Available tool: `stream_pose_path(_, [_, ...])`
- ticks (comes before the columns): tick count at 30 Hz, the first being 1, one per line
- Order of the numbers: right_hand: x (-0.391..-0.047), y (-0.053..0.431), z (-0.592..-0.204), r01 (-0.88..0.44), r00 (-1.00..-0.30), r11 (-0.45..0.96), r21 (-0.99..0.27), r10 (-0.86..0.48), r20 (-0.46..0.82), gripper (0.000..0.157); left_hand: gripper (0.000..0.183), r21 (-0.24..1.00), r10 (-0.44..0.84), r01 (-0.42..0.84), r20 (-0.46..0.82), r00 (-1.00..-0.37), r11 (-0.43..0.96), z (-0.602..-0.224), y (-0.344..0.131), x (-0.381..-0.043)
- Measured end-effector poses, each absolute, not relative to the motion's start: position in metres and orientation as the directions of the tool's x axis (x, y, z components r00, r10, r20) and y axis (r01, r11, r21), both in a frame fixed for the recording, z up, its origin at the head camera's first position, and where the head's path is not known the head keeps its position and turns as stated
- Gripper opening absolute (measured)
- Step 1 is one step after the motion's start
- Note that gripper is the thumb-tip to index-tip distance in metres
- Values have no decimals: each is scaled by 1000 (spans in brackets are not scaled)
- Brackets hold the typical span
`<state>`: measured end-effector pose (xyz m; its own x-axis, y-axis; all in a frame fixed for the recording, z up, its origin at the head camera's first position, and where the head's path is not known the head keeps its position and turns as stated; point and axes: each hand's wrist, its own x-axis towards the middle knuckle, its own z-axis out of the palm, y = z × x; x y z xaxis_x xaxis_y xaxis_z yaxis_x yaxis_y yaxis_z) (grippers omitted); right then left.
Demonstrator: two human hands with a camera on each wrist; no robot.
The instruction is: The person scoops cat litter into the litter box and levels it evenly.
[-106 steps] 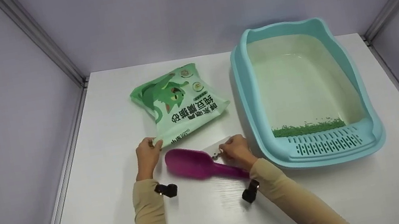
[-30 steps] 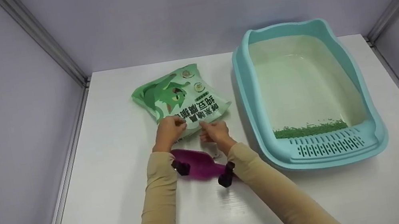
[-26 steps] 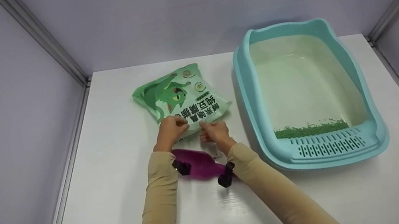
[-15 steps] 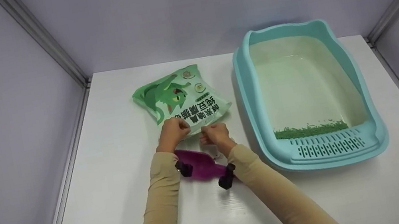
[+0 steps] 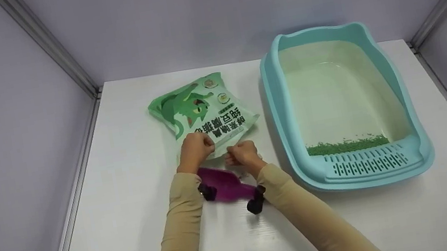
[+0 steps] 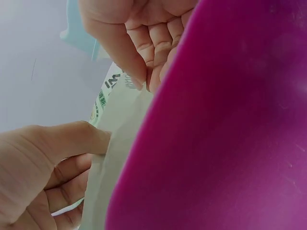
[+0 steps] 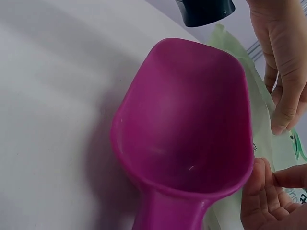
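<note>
Beyond left grip (image 5: 195, 150) and right grip (image 5: 243, 154), green bag (image 5: 204, 111), near edge (image 5: 219, 150) pinched.

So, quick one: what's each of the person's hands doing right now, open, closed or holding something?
Left hand: closed, pinching the near edge of the pale-green plastic cat-print bag.
Right hand: closed, pinching the same edge, farther right.

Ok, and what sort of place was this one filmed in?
Probably a purpose-built recording booth rather than a home: plain panels joined by metal framing stand around a white table, and the person wears small black devices at both wrists.
</note>
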<state>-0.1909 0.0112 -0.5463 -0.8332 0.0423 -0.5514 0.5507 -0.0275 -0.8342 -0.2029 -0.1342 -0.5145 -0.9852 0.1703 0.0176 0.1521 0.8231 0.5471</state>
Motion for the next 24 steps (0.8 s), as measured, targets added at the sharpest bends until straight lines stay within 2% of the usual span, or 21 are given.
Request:
stream_pose_path(11, [-188,13,-550,600,-799,-10,-800,19,-600,27,10,490,177,179,50,-983,853,-509,-133,-198])
stream_pose_path(18, [-187,18,-550,607,-794,18,-794,23,-607,22,9,503,154,200,132,-979,841,-499,-136,-195])
stream_pose_path(24, [-186,17,-551,608,-794,10,-793,7,-608,28,9,507,151,236,202,-968,829,-492,-137,-192])
